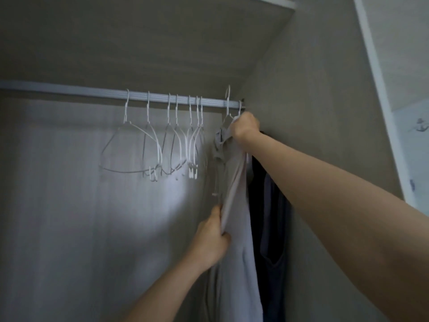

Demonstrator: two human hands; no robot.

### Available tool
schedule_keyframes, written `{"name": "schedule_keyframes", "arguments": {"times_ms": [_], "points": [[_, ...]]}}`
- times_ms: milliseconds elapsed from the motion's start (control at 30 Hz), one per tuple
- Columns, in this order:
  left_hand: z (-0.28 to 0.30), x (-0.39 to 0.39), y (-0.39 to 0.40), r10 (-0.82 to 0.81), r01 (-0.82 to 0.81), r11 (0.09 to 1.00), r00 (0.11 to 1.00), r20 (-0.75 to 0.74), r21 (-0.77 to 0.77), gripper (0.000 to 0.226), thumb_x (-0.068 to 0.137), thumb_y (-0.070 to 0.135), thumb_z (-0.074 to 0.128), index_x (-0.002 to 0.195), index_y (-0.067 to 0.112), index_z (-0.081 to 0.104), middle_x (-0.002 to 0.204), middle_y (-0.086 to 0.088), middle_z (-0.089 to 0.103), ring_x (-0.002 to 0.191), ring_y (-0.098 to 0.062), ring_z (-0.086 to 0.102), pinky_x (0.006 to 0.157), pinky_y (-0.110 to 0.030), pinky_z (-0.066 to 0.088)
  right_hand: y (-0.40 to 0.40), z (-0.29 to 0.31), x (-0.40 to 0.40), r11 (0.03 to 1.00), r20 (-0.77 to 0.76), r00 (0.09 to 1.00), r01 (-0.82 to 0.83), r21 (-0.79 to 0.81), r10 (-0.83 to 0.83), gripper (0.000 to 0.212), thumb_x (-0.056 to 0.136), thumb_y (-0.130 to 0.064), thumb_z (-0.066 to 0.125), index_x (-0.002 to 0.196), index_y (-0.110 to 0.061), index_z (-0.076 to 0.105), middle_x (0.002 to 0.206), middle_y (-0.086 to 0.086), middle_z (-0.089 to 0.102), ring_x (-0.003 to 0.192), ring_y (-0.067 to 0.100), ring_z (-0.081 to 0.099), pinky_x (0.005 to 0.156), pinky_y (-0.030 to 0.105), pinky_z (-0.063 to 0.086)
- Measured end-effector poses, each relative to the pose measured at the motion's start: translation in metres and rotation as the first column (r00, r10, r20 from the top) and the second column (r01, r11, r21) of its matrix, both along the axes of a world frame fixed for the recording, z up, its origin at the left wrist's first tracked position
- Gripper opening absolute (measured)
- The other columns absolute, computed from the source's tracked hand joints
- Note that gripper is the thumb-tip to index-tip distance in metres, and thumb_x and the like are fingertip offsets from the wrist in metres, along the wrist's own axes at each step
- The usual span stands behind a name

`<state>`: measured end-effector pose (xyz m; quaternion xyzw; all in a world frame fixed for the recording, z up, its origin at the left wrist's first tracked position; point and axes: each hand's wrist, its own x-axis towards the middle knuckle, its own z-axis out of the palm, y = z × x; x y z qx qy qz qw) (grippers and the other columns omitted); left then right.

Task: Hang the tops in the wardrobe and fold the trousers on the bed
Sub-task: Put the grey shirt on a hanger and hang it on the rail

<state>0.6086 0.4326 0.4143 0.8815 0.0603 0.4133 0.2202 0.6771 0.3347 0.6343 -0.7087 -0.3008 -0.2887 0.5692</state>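
A pale grey top (234, 228) hangs from a white hanger (228, 105) near the right end of the wardrobe rail (69, 90). The hanger's hook sits at the rail; I cannot tell whether it rests on it. My right hand (245, 127) grips the top at its shoulder, just under the hook. Lower down, my left hand (212, 238) pinches the left edge of the same top. Behind it, against the right wall, hangs a dark top (271, 205), partly hidden by my right forearm.
Several bare white hangers (176, 140) hang bunched at the middle of the rail. A shelf (209, 43) sits above the rail. The wardrobe's right side wall (313, 112) is close to the hung tops. An open door edge (380, 89) stands at the far right.
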Motion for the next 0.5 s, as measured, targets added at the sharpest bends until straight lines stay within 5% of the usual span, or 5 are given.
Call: {"name": "schedule_keyframes", "arguments": {"times_ms": [133,333,500], "points": [[-0.012,0.000,0.015,0.041,-0.041,0.997,0.999,0.006,0.065,0.032,0.080,-0.002,0.051,0.109,0.010,0.058,0.102,-0.014,0.066,0.098,-0.032,0.062,0.069,-0.025,0.041,0.003,-0.007,0.018,0.981,0.038,0.997,0.071,-0.181,-0.066,0.028,0.098,-0.007,0.044,0.120,0.006,0.056,0.128,0.022,0.057,0.120,0.037,0.053,0.091,0.034,0.044],[-0.029,-0.004,0.021,0.046,-0.050,0.997,0.996,0.078,0.050,0.015,0.081,-0.002,0.056,0.094,0.005,0.058,0.083,-0.004,0.058,0.079,-0.022,0.058,0.058,-0.017,0.031,-0.002,-0.023,0.011,0.944,0.202,0.968,0.201,-0.262,-0.150,0.028,0.096,-0.007,0.042,0.116,0.005,0.056,0.121,0.022,0.059,0.111,0.036,0.057,0.077,0.032,0.044],[-0.034,-0.015,0.006,0.077,-0.079,0.997,0.986,0.146,0.004,0.008,0.085,0.004,0.057,0.092,0.000,0.058,0.084,-0.015,0.065,0.082,-0.033,0.062,0.069,-0.034,0.042,-0.012,-0.067,-0.018,0.924,0.444,0.880,0.298,-0.241,-0.168,0.042,0.092,-0.012,0.045,0.130,0.001,0.034,0.130,0.022,0.043,0.112,0.042,0.051,0.083,0.041,0.045]]}}
